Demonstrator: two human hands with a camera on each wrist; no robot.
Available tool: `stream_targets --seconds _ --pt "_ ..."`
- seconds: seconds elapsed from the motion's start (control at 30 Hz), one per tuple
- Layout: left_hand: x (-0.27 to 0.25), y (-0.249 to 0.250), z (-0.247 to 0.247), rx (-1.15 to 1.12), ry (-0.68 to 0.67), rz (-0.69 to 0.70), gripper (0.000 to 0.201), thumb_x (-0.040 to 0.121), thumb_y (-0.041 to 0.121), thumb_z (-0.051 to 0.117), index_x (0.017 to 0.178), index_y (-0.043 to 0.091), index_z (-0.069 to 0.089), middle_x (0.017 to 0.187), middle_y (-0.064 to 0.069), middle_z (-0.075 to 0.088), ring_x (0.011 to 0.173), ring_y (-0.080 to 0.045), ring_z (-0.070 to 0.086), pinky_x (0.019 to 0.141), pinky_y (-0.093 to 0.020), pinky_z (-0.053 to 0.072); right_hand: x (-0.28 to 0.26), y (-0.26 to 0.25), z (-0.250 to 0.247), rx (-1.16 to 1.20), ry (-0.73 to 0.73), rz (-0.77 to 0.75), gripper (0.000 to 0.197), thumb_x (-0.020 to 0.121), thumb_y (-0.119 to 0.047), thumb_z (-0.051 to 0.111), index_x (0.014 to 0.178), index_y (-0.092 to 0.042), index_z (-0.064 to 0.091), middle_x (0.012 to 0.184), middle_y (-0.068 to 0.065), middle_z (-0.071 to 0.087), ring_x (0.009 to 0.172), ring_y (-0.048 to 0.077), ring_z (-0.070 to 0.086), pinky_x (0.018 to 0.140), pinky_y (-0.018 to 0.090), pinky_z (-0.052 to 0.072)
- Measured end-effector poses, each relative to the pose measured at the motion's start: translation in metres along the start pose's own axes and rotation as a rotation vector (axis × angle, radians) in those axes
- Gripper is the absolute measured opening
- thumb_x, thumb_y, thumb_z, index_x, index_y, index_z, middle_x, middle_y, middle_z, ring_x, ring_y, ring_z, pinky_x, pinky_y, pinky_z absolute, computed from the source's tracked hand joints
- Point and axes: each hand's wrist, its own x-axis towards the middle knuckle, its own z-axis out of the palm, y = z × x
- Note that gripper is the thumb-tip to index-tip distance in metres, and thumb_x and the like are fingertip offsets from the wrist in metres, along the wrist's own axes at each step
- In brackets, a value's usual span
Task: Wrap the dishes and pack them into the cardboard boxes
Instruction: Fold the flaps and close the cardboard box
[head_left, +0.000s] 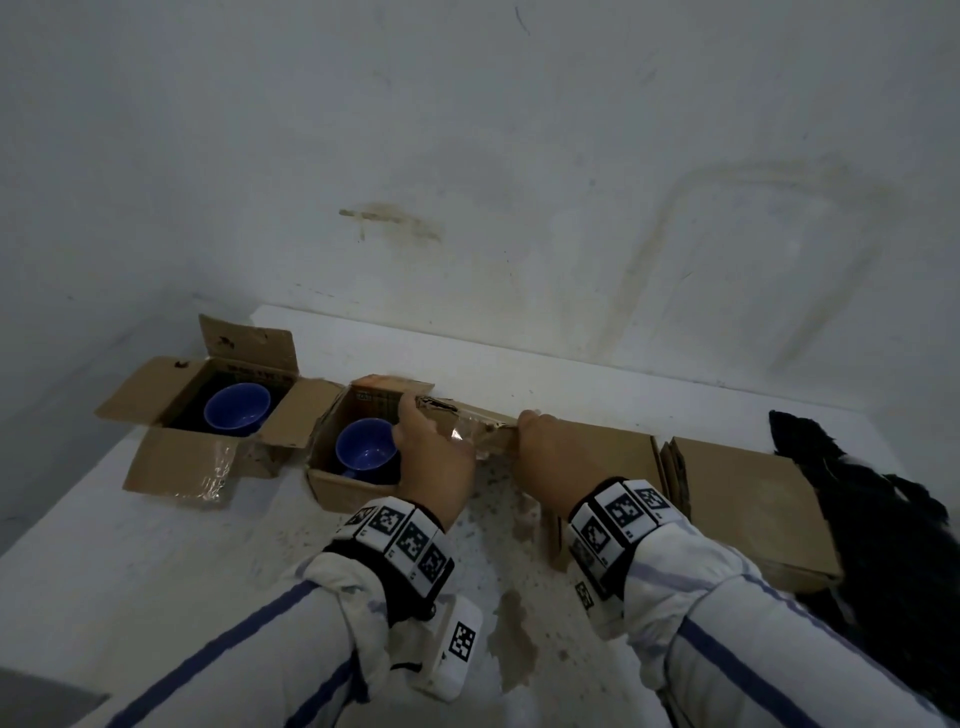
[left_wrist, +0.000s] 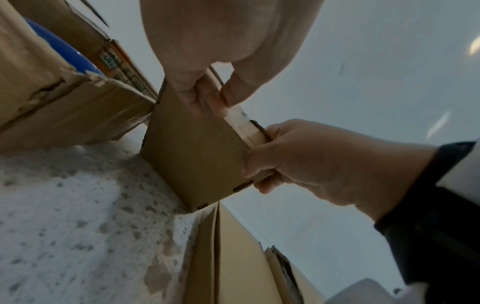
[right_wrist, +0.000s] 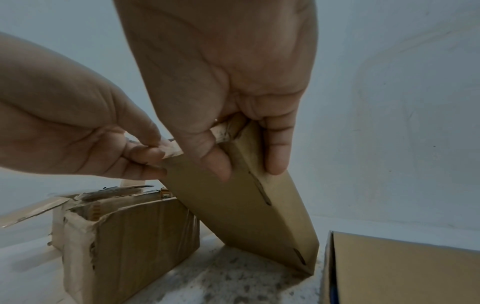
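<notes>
Two open cardboard boxes stand on the white table. The far-left box (head_left: 171, 457) holds a blue bowl (head_left: 236, 408). The nearer box (head_left: 343, 488) holds a second blue bowl (head_left: 363, 449) (left_wrist: 64, 53). Just right of it, a flattened cardboard box (head_left: 480, 428) (left_wrist: 197, 160) (right_wrist: 246, 216) stands on its edge on the table, with torn tape along its top. My left hand (head_left: 431, 441) (left_wrist: 221, 100) pinches its top edge at the left end. My right hand (head_left: 530, 431) (right_wrist: 249, 170) grips the same edge at the right end, thumb in front and fingers behind.
More flat cardboard (head_left: 743, 493) (right_wrist: 402, 267) lies to the right, with a black cloth (head_left: 872, 519) beyond it. A stained wall (head_left: 519, 208) runs close behind the table. The speckled, stained tabletop (head_left: 498, 571) lies in front of me.
</notes>
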Motion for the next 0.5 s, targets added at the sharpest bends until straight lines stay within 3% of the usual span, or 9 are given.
stream_targets --seconds 0.1,0.2,0.3,0.37,0.43,0.5 --pt "0.002 0.0 -0.003 0.154 -0.034 0.091 0.076 0.087 0.0 0.059 0.147 0.02 0.017 0.138 -0.012 0.026 0.103 -0.017 0.046 0.086 -0.025 0.04 0.002 0.0 -0.001 0.035 -0.023 0.031 0.02 0.091 -0.01 0.043 0.109 -0.005 0.049 0.11 0.013 0.058 0.096 0.028 0.059 0.071 0.029 0.042" --pt "0.008 -0.002 -0.012 0.313 -0.073 0.238 0.063 0.086 0.009 0.065 0.138 0.018 0.031 0.133 -0.01 0.031 0.103 -0.021 0.051 0.087 -0.028 0.047 0.004 0.002 -0.003 0.067 -0.03 0.041 0.017 0.09 -0.011 0.045 0.105 -0.006 0.05 0.105 0.014 0.058 0.093 0.029 0.058 0.068 0.029 0.04" --pt "0.018 -0.004 -0.025 0.633 -0.099 0.582 0.034 0.082 0.018 0.07 0.113 0.018 0.057 0.113 -0.005 0.043 0.091 -0.02 0.049 0.079 -0.035 0.05 0.007 0.003 -0.005 0.081 -0.04 0.026 0.016 0.09 -0.012 0.046 0.104 -0.007 0.051 0.104 0.014 0.059 0.092 0.03 0.058 0.067 0.03 0.039" --pt "0.027 -0.008 -0.03 0.846 -0.104 0.869 0.024 0.072 0.019 0.078 0.094 0.02 0.068 0.109 -0.009 0.057 0.094 -0.029 0.056 0.077 -0.043 0.051 0.008 0.004 -0.006 0.075 -0.048 0.014 0.017 0.09 -0.013 0.046 0.106 -0.007 0.051 0.105 0.014 0.059 0.094 0.03 0.058 0.069 0.03 0.039" --pt "0.038 -0.008 -0.033 0.964 -0.152 1.028 0.025 0.069 0.019 0.08 0.091 0.022 0.07 0.12 -0.011 0.062 0.107 -0.036 0.06 0.087 -0.049 0.048 0.008 0.005 -0.006 0.067 -0.051 0.007 0.019 0.09 -0.014 0.047 0.107 -0.007 0.052 0.105 0.014 0.059 0.094 0.031 0.059 0.069 0.03 0.039" --pt "0.047 -0.004 -0.035 1.04 -0.251 1.099 0.029 0.07 0.019 0.08 0.097 0.021 0.069 0.123 -0.007 0.064 0.117 -0.033 0.058 0.097 -0.05 0.043 0.009 0.006 -0.006 0.07 -0.048 0.008 0.019 0.09 -0.014 0.047 0.107 -0.008 0.052 0.104 0.014 0.06 0.093 0.03 0.059 0.069 0.03 0.039"
